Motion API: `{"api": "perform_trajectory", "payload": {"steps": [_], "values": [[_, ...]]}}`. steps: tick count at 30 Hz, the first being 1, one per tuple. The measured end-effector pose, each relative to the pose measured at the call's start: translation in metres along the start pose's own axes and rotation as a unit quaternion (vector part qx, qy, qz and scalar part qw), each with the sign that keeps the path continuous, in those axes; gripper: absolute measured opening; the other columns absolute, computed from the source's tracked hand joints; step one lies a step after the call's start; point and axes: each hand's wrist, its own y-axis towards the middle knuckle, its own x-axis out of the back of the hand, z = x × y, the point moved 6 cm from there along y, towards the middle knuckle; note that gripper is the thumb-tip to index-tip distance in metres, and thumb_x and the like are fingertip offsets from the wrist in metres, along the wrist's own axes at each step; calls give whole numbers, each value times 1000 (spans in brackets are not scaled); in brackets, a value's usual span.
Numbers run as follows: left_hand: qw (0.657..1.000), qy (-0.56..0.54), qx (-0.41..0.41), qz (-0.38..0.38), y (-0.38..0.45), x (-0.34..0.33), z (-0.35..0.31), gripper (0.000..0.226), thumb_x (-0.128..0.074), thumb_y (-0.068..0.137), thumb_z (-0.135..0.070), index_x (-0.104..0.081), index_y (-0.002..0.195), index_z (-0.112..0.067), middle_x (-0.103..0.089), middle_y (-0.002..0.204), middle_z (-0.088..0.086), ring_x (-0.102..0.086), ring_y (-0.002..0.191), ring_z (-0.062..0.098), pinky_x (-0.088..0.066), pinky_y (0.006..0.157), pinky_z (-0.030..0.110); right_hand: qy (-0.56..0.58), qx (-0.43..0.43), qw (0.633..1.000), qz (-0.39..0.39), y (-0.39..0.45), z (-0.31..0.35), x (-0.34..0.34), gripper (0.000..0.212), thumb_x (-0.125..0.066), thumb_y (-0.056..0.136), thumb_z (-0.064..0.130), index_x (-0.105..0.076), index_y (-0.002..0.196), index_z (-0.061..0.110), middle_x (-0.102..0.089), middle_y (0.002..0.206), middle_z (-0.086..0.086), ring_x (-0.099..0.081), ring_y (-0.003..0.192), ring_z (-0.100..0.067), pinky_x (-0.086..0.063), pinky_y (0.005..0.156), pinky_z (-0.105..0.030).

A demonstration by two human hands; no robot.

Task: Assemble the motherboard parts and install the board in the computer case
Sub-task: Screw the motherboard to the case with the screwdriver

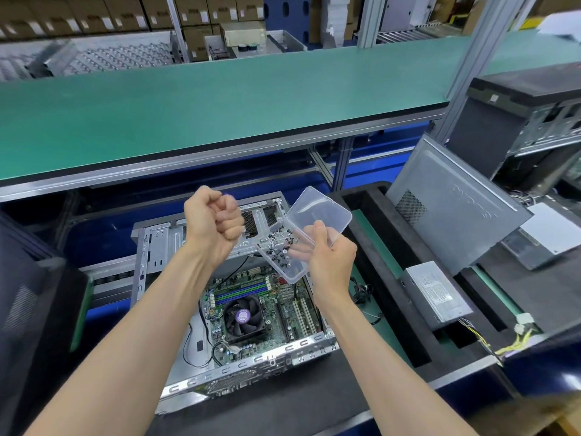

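Note:
An open computer case [151,247] lies flat below me with the green motherboard [283,319] inside it; a black CPU fan [243,319] with a purple label sits on the board. My right hand [330,262] grips a clear plastic box [317,215] with its lid flipped open, held above the case. Several small dark screws [278,245] lie in the box. My left hand [217,218] is a closed fist just left of the box; whatever is inside it is hidden.
A grey side panel [456,209] leans at the right above a power supply [437,297] with loose wires in a black foam tray [386,278]. Another open case [534,133] stands at far right. A green shelf [220,105] runs across above.

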Motion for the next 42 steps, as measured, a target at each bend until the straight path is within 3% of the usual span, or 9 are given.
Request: {"api": "perform_trajectory", "payload": {"steps": [5, 9, 15, 20, 23, 28, 31, 37, 42], "values": [[940, 333, 72, -14, -4, 16, 36, 50, -54, 93, -54, -60, 87, -5, -24, 52, -6, -17, 43, 14, -18, 37, 21, 9, 20, 999, 26, 2, -1, -1, 20, -51, 102, 31, -69, 100, 23, -74, 94, -12, -75, 71, -26, -60, 55, -32], [940, 325, 96, 32, -10, -2, 57, 41, -57, 97, -43, -57, 91, -3, -40, 51, -1, -30, 36, 11, -23, 35, 21, -31, 48, 991, 117, 5, -1, -9, 24, -54, 99, 44, -64, 121, 41, -66, 123, 5, -72, 98, -19, -60, 81, -51], [954, 297, 41, -3, -2, -7, 57, 50, -47, 96, -59, -49, 69, -18, -25, 50, -7, -21, 42, 14, -20, 40, 22, 50, -24, 956, 288, -3, 1, -12, 52, -60, 91, 51, -61, 134, 22, -60, 134, 2, -60, 121, -23, -54, 92, -59], [968, 238, 71, 41, -2, -18, 72, 59, -34, 94, -71, -54, 62, -26, -21, 54, -6, -15, 45, 14, -18, 41, 21, -39, 15, 979, 197, 4, 8, 2, 25, -68, 91, 35, -72, 116, 30, -68, 123, 8, -62, 118, -21, -52, 95, -59], [963, 230, 90, 109, -4, -32, 79, 63, -42, 87, -77, -59, 56, -26, -18, 54, -7, -12, 44, 13, -18, 38, 19, -46, 0, 989, 142, 9, 3, 19, 36, -77, 83, 28, -70, 118, 30, -70, 119, 5, -65, 114, -20, -53, 96, -54], [938, 296, 69, 165, -7, -54, 89, 49, -65, 90, -45, -66, 96, 4, -26, 52, -4, -18, 44, 14, -19, 39, 22, -24, -65, 986, 149, 18, 2, 45, 36, -77, 81, 12, -71, 117, 14, -74, 106, -13, -71, 88, -31, -58, 69, -42], [931, 343, 40, 120, -5, -58, 93, 67, -68, 83, -59, -68, 94, 8, -29, 50, -3, -22, 43, 16, -22, 40, 23, -22, -82, 990, 109, 27, 3, 78, 36, -78, 76, 7, -73, 112, 10, -75, 101, -13, -71, 79, -30, -55, 62, -39], [941, 335, -19, 33, -1, -36, 93, 46, -64, 92, -45, -68, 76, -2, -43, 40, -12, -25, 39, 13, -40, 52, 28, -66, -152, 986, -27, 43, -42, 184, 37, -75, 72, 0, -73, 108, 9, -75, 101, -11, -73, 84, -25, -58, 63, -33], [938, 344, -41, 11, -1, -22, 107, 46, -65, 93, -34, -64, 71, 6, -41, 42, -8, -22, 40, 16, -25, 40, 22, -105, -235, 964, -71, 26, -114, 237, 35, -75, 74, -5, -70, 107, 8, -73, 103, -13, -71, 95, -32, -60, 79, -42]]}}
